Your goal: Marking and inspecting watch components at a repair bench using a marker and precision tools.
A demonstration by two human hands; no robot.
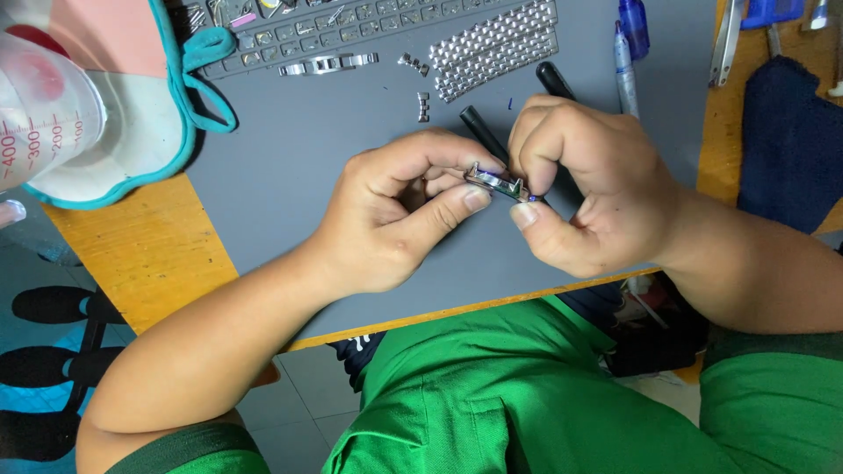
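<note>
Your left hand (386, 211) and right hand (571, 184) are together over the grey mat (299, 149), both clamped on one small metal clasp piece (499, 183). The left thumb and forefinger pinch its near end, and the right thumb and curled fingers grip the far end. The piece sits above the mat, roughly at its middle, just in front of two black tool handles (479, 127) that lie on the surface behind your fingers.

Judging by what lies around you, the work is partway through. A wide patch of finished metal band segments (496, 44) is laid out in neat rows at the top of the mat, and longer rows of band links (351, 26) run beside it. A few loose links (423, 105) sit apart nearby, so some pieces are sorted and some wait. The piece between your fingers is not yet set down. Whether it is being opened, closed or fitted I cannot tell, since your fingertips hide most of it.

A blue pen (625, 61) lies at the mat's upper right. A clear measuring cup (44, 105) stands at the left on a pink and white cloth with teal trim (132, 132), well apart from your hands.
</note>
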